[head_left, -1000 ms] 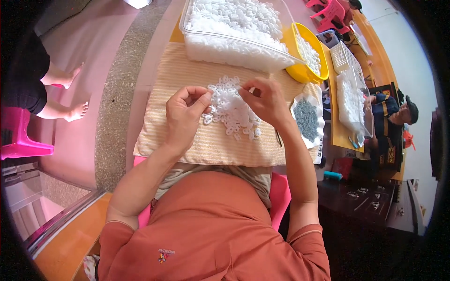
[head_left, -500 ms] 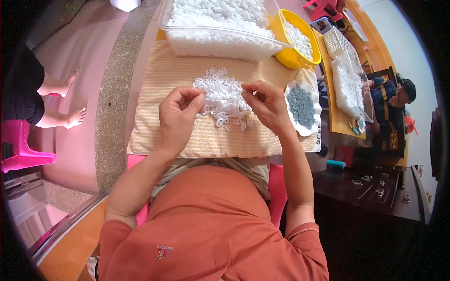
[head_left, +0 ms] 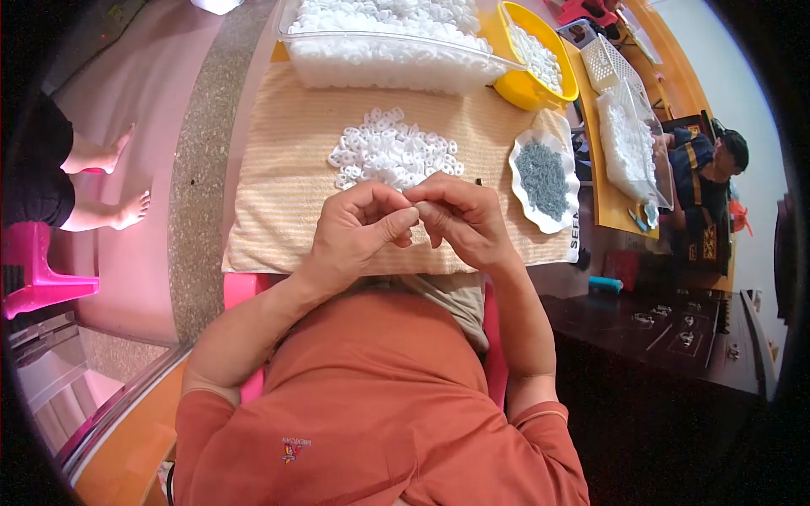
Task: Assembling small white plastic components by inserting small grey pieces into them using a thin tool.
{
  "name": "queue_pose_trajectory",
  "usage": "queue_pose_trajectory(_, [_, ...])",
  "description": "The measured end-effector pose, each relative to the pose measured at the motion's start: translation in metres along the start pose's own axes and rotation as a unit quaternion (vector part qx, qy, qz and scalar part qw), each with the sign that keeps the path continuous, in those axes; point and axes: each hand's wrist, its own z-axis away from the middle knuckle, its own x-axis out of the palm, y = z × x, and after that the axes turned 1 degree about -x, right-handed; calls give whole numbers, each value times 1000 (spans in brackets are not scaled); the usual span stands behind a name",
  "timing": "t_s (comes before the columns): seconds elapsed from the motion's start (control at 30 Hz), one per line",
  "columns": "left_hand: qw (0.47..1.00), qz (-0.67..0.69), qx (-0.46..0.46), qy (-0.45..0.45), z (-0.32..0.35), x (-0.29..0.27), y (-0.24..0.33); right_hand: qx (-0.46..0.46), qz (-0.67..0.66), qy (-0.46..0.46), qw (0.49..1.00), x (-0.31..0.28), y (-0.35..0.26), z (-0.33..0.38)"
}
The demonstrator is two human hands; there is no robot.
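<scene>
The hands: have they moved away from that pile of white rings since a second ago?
Yes. Both hands, left and right, were on the pile of white rings; now they are pinched together nearer the body, just off the pile.

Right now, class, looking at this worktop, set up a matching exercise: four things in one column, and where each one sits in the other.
Things:
1. loose white rings
2. grey pieces
3. yellow bowl
4. clear tub

Places:
A. on the white scalloped dish
B. far edge of the striped cloth, left of the yellow bowl
C. heaped on the cloth, just beyond both hands
D. far right, beside the tub

Pairs: 1-C, 2-A, 3-D, 4-B
</scene>
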Motion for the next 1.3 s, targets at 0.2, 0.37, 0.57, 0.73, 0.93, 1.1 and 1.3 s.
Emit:
queue_pose_trajectory(0.2, [1000, -15, -8, 5, 4, 8, -2, 39, -47, -1, 998, -3, 2, 12])
queue_pose_trajectory(0.37, [1000, -24, -12, -5, 7, 9, -2, 65, -83, -12, 994, -5, 3, 19])
queue_pose_trajectory(0.57, [1000, 11, -17, -13, 5, 9, -7, 18, 11, 21, 1000, -18, 10, 30])
queue_pose_trajectory(0.73, [1000, 4, -12, 28, 1, 3, -8, 10, 350, 57, 935, -28, 13, 38])
queue_pose_trajectory(0.93, [1000, -1, -21, 24, 2, 4, -10, -91, 488, 48, 867, -27, 27, 35])
queue_pose_trajectory(1.1, [999, -8, -28, 23, 2, 4, -10, -79, 534, 27, 841, -22, 27, 32])
queue_pose_trajectory(1.3, [999, -22, -30, 25, 2, 4, -10, -59, 562, 2, 825, -21, 25, 30])
